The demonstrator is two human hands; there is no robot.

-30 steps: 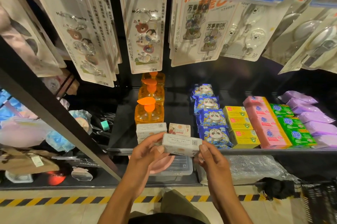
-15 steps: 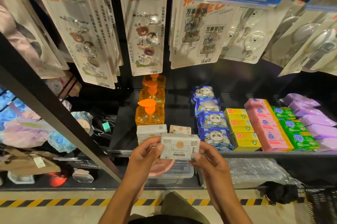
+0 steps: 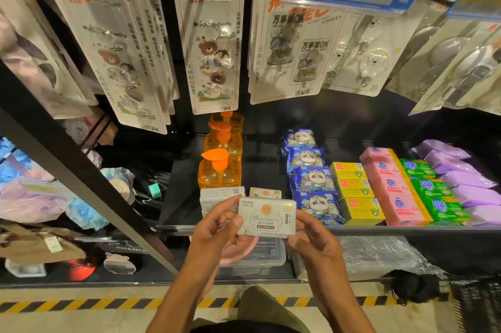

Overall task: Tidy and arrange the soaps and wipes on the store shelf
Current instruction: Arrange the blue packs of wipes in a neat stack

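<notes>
Both hands on one white soap box (image 3: 267, 217), printed face up (gold seal showing). Left hand (image 3: 217, 229) and right hand (image 3: 311, 240) pinch its ends, just before the shelf edge (image 3: 379, 230).

Bare shelf (image 3: 263, 164) strip, center frame, runs front to back between pump bottles (image 3: 219, 172) and panda wipe packs (image 3: 311, 178). Small soap box (image 3: 264, 193) blocks its front end. Hook cards (image 3: 211, 53) hang low overhead.

Soap box (image 3: 267, 220) was white, gold-marked. Behind it pump bottles (image 3: 219, 172) were orange. Right of it: wipe packs (image 3: 311, 179) blue, panda-printed; soap bars (image 3: 394, 191) yellow, pink, green; soft packs (image 3: 466, 181) purple.
</notes>
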